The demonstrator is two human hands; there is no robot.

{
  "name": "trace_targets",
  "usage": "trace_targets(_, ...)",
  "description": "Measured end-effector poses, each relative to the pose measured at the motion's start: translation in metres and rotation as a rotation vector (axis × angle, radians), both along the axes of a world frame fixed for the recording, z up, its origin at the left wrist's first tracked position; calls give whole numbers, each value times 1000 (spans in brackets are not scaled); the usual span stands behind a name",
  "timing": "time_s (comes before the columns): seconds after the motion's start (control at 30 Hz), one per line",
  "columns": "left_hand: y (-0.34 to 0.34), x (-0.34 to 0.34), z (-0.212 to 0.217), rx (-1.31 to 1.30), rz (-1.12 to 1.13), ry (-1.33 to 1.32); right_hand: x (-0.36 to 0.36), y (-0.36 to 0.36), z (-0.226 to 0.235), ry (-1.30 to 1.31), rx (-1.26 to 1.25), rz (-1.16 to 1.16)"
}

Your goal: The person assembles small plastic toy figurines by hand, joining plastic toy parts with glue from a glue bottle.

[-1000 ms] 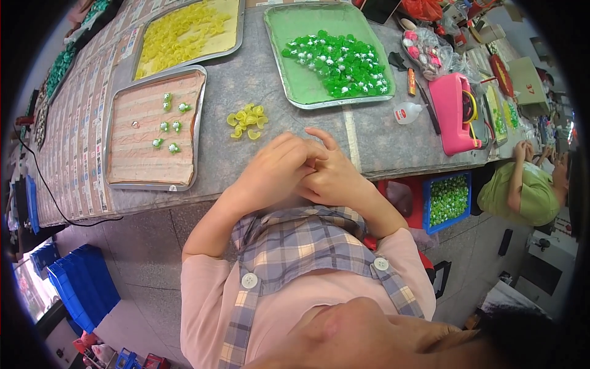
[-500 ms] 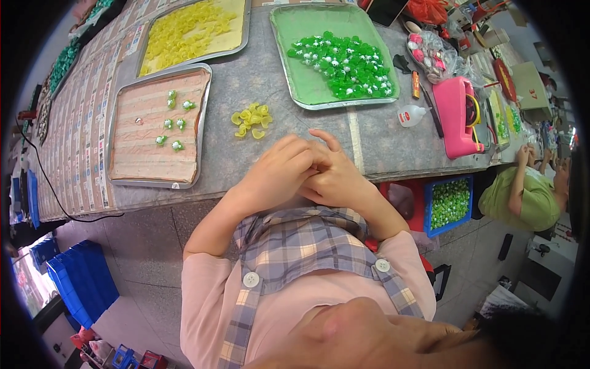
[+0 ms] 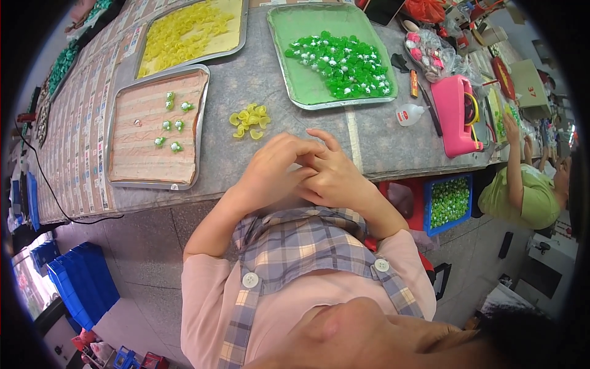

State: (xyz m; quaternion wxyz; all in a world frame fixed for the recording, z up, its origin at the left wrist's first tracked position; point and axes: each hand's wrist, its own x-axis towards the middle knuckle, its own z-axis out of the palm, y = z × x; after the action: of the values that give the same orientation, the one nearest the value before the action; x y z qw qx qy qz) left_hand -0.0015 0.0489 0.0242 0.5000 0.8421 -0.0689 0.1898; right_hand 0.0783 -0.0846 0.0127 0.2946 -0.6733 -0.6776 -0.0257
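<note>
My left hand [image 3: 275, 165] and my right hand [image 3: 337, 174] meet at the table's near edge, fingers bent and pressed together. The backs of the fingers hide whatever is pinched between them. One right finger sticks up, away from the others. Just beyond my hands lies a small heap of yellow translucent curved plastic pieces [image 3: 251, 118]. To the left, a pink-lined metal tray [image 3: 138, 161] bears several small green-and-white pieces [image 3: 176, 146]. Farther off on the right, a green-lined tray [image 3: 295, 61] holds many green pieces with white balls [image 3: 347, 66].
A second tray of yellow pieces [image 3: 178, 37] stands at the far left. On the right are a white squeeze bottle [image 3: 410, 114], an orange tube [image 3: 413, 83], a dark slim tool [image 3: 431, 111] and a pink holder [image 3: 452, 117]. A co-worker in green [image 3: 522, 194] sits farther right.
My hands stay together, with the left fingers shifting slightly against the right. The co-worker at the right has raised an arm over the table.
</note>
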Motion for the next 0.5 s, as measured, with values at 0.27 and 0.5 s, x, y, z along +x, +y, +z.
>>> trace_targets(0.27,1,1,10,23,-85,157,-3,0,-5,-37,-54,-37)
trace_targets(0.5,-3,1,11,66,-56,194,-4,1,-7,-33,-19,-60)
